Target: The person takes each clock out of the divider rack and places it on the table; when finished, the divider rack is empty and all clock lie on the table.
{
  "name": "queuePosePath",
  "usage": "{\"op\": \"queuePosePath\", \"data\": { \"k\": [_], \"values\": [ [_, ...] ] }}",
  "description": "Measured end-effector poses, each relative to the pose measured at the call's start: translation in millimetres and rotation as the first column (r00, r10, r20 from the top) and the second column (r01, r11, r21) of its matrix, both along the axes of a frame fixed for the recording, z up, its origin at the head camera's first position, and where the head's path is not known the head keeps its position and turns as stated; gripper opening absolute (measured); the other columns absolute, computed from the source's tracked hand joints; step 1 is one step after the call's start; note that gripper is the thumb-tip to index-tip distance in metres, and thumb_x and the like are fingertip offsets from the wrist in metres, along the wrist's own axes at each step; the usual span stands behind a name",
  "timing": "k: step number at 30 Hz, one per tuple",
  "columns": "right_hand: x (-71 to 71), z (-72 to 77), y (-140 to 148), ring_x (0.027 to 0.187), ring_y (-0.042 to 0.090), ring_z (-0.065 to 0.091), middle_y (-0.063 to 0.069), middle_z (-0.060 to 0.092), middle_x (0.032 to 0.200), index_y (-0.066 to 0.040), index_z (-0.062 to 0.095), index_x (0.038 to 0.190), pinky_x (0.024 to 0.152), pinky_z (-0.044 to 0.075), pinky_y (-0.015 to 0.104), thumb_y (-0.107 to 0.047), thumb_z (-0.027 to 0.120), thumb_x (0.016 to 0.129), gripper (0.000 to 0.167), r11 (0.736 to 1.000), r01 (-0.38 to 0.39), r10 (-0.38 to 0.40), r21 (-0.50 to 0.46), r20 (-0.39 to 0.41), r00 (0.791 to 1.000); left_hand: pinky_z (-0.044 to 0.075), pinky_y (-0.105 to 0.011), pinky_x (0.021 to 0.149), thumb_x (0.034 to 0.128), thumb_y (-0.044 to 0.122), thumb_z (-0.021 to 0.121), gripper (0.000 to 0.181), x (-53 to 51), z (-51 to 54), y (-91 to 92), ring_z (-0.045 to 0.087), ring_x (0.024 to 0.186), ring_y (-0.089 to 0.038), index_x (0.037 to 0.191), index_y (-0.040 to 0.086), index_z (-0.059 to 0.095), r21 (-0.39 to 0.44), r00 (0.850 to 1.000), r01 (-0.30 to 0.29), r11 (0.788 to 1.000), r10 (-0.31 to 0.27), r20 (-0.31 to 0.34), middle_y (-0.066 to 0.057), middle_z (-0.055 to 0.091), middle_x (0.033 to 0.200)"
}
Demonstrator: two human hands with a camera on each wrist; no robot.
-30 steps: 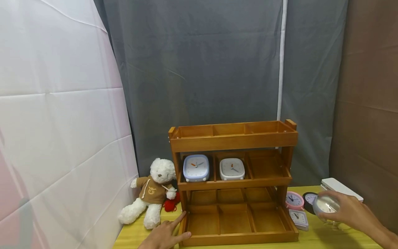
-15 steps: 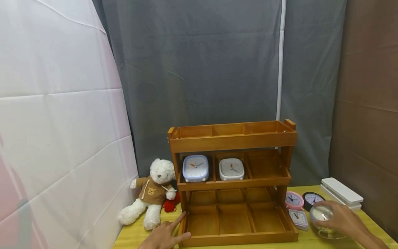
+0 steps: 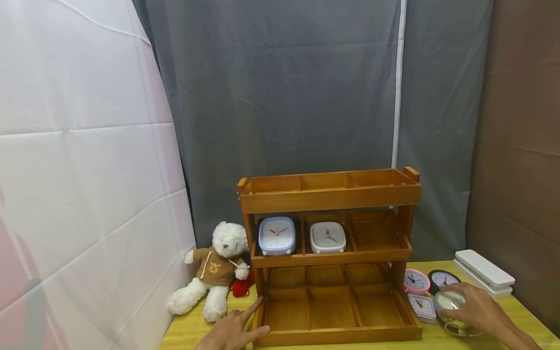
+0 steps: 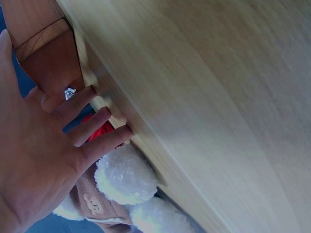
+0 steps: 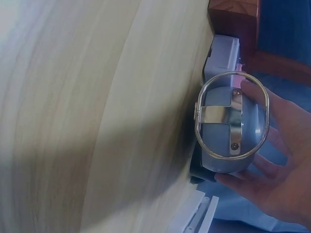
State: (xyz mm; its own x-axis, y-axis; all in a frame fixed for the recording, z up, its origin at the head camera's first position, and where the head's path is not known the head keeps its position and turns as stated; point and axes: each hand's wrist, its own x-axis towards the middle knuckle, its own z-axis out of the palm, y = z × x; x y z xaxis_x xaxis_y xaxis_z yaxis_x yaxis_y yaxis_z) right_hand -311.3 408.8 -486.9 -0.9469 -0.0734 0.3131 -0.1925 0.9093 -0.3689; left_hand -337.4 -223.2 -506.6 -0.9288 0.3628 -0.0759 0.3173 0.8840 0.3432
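Observation:
Beside the shelf's right end my right hand [image 3: 477,306] grips a round grey-blue clock [image 3: 450,302] between thumb and fingers. An oval gold wire stand [image 5: 232,116] is fixed to this clock and faces the right wrist camera; I cannot tell whether it touches the table. My left hand [image 3: 232,330] rests with spread fingers at the lower left corner of a brown wooden tiered shelf [image 3: 337,336]. On its middle tier sit a blue-rimmed clock [image 3: 277,236] in the left compartment and a white clock [image 3: 327,237] in the centre one.
Close to the gripped clock lie a pink round clock [image 3: 416,281], a black round clock [image 3: 443,279] and a white square clock [image 3: 422,307]. White flat boxes [image 3: 484,269] lie at the back right. A white teddy bear [image 3: 216,272] sits left of the shelf by something red [image 3: 240,288].
My right hand has lowered the round clock and moved it left, nearer the white square clock. The black clock and white boxes show more fully. My left hand stays at the shelf corner.

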Motion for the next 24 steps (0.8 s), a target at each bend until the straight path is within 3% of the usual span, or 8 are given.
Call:
{"op": "queuePosePath", "data": {
  "k": [10,13,17,24],
  "values": [
    [-1.3,-3.1,5,0.095,0.035,0.066,0.024,0.071,0.109,0.000,0.075,0.116,0.078,0.056,0.060,-0.044,0.093,0.075,0.062,0.999,0.029,-0.023,-0.046,0.114,0.993,0.054,-0.067,0.082,0.0972,0.072,0.053,0.078,-0.1,1.9,4.1,0.067,0.102,-0.048,0.162,0.031,0.039,0.002,1.000,-0.007,1.000,0.007,0.015,-0.029,0.067,0.121],
    [0.8,-1.4,5,0.095,0.040,0.068,0.024,0.072,0.109,0.000,0.076,0.114,0.078,0.056,0.061,-0.041,0.094,0.074,0.060,0.999,0.006,-0.005,-0.049,0.014,1.000,0.054,-0.067,0.083,0.0971,0.072,0.053,0.078,0.9,3.5,4.3,0.067,0.102,-0.048,0.162,0.030,0.040,0.003,1.000,-0.010,1.000,0.010,0.015,-0.029,0.067,0.121],
    [2.6,1.9,3,0.099,0.049,0.069,0.027,0.073,0.109,-0.001,0.078,0.110,0.081,0.055,0.066,-0.035,0.096,0.072,0.055,0.999,-0.034,0.030,-0.032,-0.125,0.992,0.053,-0.067,0.083,0.0970,0.072,0.054,0.079,0.7,3.0,2.5,0.066,0.103,-0.048,0.162,0.030,0.040,0.002,1.000,-0.017,1.000,0.017,0.018,-0.029,0.067,0.121],
    [7.2,13.8,-3,0.098,0.049,0.069,0.031,0.070,0.116,0.000,0.075,0.117,0.079,0.055,0.066,-0.038,0.093,0.076,0.059,0.998,-0.034,0.031,-0.045,-0.076,0.997,0.053,-0.068,0.084,0.0976,0.070,0.055,0.077,0.1,2.2,2.4,0.066,0.104,-0.049,0.162,0.029,0.040,0.005,0.999,-0.021,1.000,0.020,0.025,-0.029,0.066,0.123]
  ]
}}
